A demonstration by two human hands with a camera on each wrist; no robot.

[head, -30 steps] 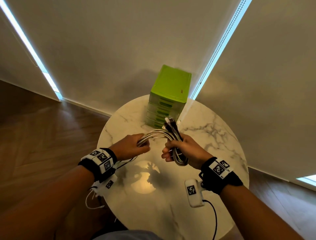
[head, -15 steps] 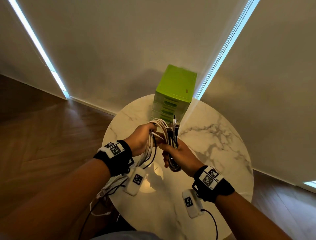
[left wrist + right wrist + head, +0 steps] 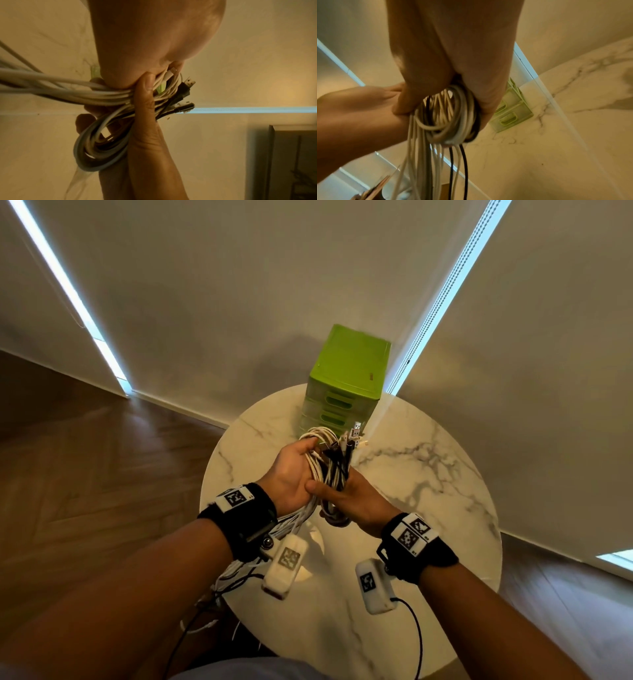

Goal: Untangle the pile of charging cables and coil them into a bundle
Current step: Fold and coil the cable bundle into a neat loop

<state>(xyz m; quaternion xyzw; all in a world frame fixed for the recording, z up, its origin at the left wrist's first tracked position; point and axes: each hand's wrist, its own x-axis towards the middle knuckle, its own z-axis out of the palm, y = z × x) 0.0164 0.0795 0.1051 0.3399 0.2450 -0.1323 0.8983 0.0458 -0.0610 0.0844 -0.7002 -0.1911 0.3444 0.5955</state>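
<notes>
A bundle of white and black charging cables (image 3: 330,470) is held up above the round marble table (image 3: 428,491). My right hand (image 3: 346,494) grips the coiled loops (image 3: 453,121), its thumb (image 3: 145,97) clamped across them, and the plug ends (image 3: 354,436) stick up past the fingers. Pressed against it, my left hand (image 3: 294,470) holds the loose white strands (image 3: 51,86) at the coil's top. These strands trail down past my left wrist and off the table's near-left edge (image 3: 423,169).
A green plastic drawer unit (image 3: 346,385) stands at the table's far edge, just behind the hands. Pale roller blinds with bright gaps fill the background. Wooden floor surrounds the table. Camera pods and a black lead hang below both wrists.
My left hand has swung from out on the left in to the right hand, carrying the loose strands over the coil's top. Both hands have risen slightly towards the drawer unit.
</notes>
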